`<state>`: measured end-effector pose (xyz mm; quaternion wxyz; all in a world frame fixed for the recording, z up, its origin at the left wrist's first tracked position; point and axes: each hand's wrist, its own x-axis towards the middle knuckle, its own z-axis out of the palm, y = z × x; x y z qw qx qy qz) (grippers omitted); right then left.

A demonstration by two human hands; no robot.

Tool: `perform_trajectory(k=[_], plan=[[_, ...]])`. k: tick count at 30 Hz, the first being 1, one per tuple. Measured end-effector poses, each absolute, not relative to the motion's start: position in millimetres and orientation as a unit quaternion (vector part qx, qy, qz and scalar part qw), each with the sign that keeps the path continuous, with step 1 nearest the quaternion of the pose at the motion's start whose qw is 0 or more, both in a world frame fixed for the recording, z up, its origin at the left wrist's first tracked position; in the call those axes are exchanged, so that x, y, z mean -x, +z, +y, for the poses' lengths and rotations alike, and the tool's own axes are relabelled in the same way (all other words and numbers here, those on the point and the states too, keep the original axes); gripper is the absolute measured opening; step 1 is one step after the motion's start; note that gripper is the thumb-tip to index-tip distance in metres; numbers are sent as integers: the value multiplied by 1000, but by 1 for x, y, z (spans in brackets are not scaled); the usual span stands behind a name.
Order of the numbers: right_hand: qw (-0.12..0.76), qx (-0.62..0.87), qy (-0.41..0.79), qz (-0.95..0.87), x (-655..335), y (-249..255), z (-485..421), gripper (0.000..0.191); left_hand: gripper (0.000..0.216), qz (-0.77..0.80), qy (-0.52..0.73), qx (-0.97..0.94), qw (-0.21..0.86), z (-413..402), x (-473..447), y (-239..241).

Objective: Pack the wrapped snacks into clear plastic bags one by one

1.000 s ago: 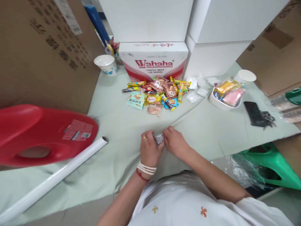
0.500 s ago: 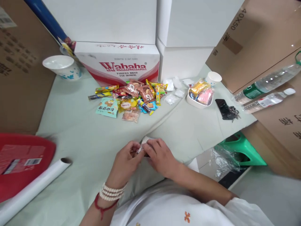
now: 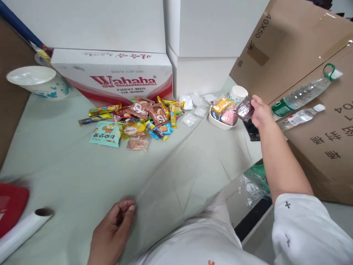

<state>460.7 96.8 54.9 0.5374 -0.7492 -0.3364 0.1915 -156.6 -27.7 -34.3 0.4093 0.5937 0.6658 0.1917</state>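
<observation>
My right hand (image 3: 260,112) is stretched out to the back right. It is closed on a dark reddish-brown snack packet (image 3: 244,109) in a shiny clear wrapper. The packet is at the right rim of a white bowl (image 3: 222,123), and I cannot tell whether the two touch. Inside the bowl are wrapped snacks, among them a yellow pack (image 3: 222,104) and a pink pack (image 3: 228,116). My left hand (image 3: 113,230) rests low over the cloth at the front, fingers curled and thumb against them, with nothing showing in it.
Several wrapped snacks (image 3: 138,130) lie before a Wahaha carton (image 3: 116,73). Small clear-white packets (image 3: 189,119) lie left of the bowl. A paper cup (image 3: 238,93) stands behind it. Water bottles (image 3: 302,117) are at right, a large paper tub (image 3: 38,82) and white roll (image 3: 26,232) at left.
My hands have parted from a small white thing held between them. The right hand went forward and right and now holds the dark packet; the left moved left and nearer. The view shifted right.
</observation>
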Motion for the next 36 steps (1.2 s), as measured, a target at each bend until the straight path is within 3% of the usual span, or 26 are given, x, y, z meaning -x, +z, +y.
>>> perform_trajectory(k=[3,6,8,15,19,25,29,36], plan=[[404,803,127,-419,-463,49,133,58,42,649,174,-670,316,-30,150,-39],[260,847,-25,-462,-441,34,148,59,38,618,172,-731,232,-30,143,-41],[208,865,-85,-449,-431,25,148,61,36,595,169,-763,190,-29,140,-44],[153,883,-21,-443,-429,28,133,64,32,569,167,-794,138,-31,138,-50],[134,852,-85,-499,-416,25,127,66,33,571,149,-795,139,-30,137,-47],[147,846,-90,-504,-404,33,119,67,32,558,157,-801,153,-30,137,-45],[149,801,-203,-543,-369,48,98,75,32,552,166,-804,146,-32,138,-47],[34,786,-161,-596,-323,8,85,73,30,563,139,-804,128,-33,141,-48]])
